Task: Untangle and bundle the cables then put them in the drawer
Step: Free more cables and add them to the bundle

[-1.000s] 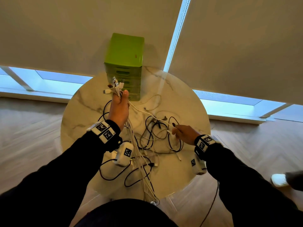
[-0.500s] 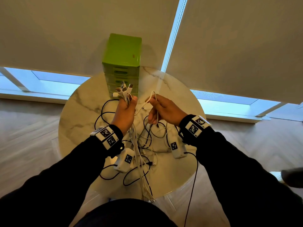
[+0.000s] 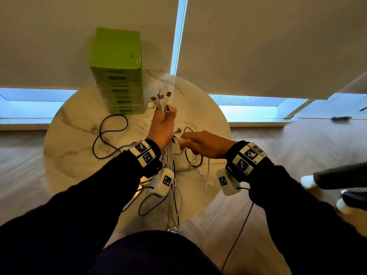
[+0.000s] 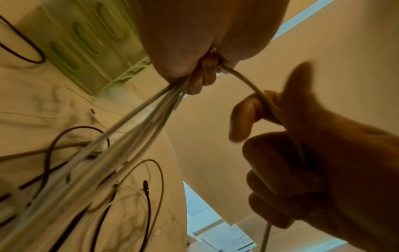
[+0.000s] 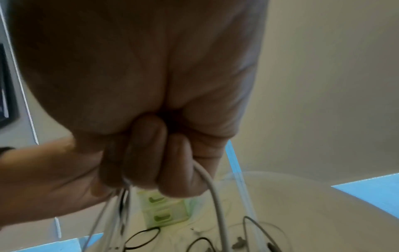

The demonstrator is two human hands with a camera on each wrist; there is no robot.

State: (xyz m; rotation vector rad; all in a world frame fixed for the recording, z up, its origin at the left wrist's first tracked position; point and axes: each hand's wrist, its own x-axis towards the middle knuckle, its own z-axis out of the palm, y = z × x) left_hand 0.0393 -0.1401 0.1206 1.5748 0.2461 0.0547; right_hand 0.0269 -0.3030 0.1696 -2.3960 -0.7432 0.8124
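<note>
Cables are filling both of your hands right now. Your left hand (image 3: 161, 128) is clenching a bundle of white cables (image 3: 168, 161), fingers curled tight around it; the USB plugs (image 3: 160, 97) are fanning out above that grip, and the rest of the strands are hanging down below it, past the near edge of the surface, toward your lap. Your right hand (image 3: 202, 143) is sitting just beside the left wrist, fingers curled round a single white cable (image 4: 250, 83). In the left wrist view that cable is running from the underside of your left fist, over your right forefinger and down through your right fist, coming out below it. In the right wrist view your right-hand fingers (image 5: 146, 153) are folding in on the palm with the white cable leaving by the little finger.

Beyond your left grip and slightly to its left, the green drawer unit (image 3: 119, 74) is standing upright on the round marble surface (image 3: 75, 135), its drawers all looking closed. To the left of your left grip a black cable (image 3: 107, 133) is lying in a loose loop on the surface. Under your right grip, more black and white cables (image 3: 192, 161) are lying tangled on the marble.
</note>
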